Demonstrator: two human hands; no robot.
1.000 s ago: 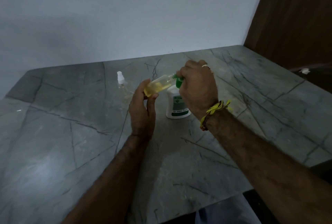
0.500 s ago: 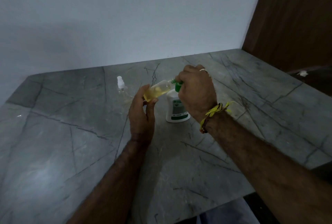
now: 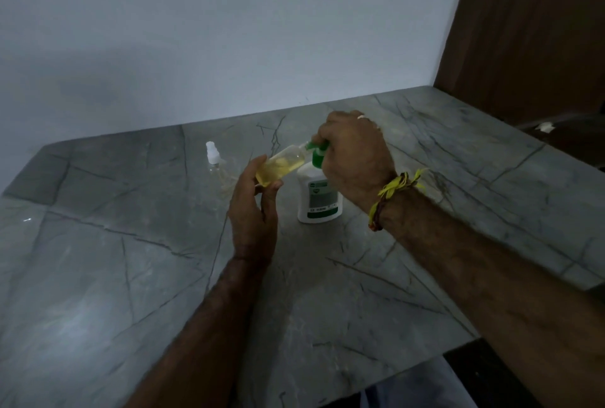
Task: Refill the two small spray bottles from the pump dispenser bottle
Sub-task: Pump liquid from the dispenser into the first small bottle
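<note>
A white pump dispenser bottle (image 3: 318, 198) with a green pump head stands on the grey marble table (image 3: 98, 260). My right hand (image 3: 355, 158) is closed over the green pump head from above. My left hand (image 3: 253, 211) holds a small clear spray bottle (image 3: 281, 164), uncapped and tilted, its mouth against the green nozzle. It holds yellowish liquid. A second small clear spray bottle (image 3: 214, 162) with a white spray cap stands upright farther left on the table.
A pale wall runs along the table's far edge. A dark brown wooden panel (image 3: 530, 31) rises at the right. The table's near edge shows at lower right, with dark floor beyond it.
Both hands and the bottles keep nearly the same pose; the view has shifted slightly. The tilted bottle stays at the nozzle.
</note>
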